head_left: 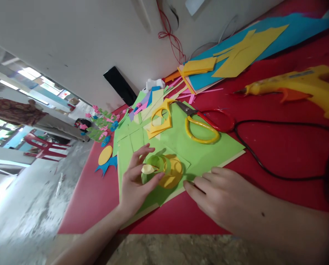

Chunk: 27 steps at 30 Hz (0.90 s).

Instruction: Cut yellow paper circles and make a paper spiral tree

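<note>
My left hand [138, 175] holds a small paper piece, green curled loops [157, 162] with a pale tip, between its thumb and fingers. A round yellow paper base [174, 175] lies beside and partly under the loops, on light green sheets [203, 156]. To the right, my right hand [211, 187] rests near the sheets' front edge with its fingers curled together; whether it pinches anything small is hidden. Scissors [203, 123] with one red and one yellow handle lie behind the hands, close to a yellow sheet with a round cut-out [166, 125].
A yellow glue gun [291, 86] and its black cable [266, 167] lie on the red table [89, 198]. Blue and yellow paper [244, 53], a black phone [120, 85] and paper flowers [103, 123] are further back. A person [23, 114] stands far left near a red chair [44, 147].
</note>
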{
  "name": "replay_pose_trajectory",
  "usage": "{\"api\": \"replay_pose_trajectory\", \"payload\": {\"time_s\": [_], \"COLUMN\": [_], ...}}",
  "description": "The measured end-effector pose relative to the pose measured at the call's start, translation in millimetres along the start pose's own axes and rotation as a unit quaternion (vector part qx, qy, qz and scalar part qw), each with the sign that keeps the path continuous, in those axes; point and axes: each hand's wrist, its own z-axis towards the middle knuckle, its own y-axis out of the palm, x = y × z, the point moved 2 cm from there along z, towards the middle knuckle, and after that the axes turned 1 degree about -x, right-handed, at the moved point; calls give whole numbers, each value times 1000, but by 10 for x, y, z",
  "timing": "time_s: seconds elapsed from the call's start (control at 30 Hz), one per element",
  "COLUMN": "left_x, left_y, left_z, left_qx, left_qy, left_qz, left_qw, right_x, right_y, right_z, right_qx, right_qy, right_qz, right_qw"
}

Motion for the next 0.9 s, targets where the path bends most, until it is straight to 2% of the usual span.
{"api": "replay_pose_trajectory", "payload": {"time_s": [0.27, 0.53, 0.9], "left_x": [-5, 3, 11], "left_y": [0, 4, -18], "left_z": [10, 2, 13], "left_qx": [0, -6, -23], "left_qy": [15, 19, 37], "left_qz": [10, 3, 58], "left_qw": [1000, 1000, 997], "right_x": [-6, -13, -7], "right_y": [16, -16, 35], "right_z": [-16, 1, -25], "right_qx": [-12, 5, -15], "right_qy": [7, 3, 8], "right_qz": [0, 1, 4], "right_qw": [1000, 1000, 1000]}}
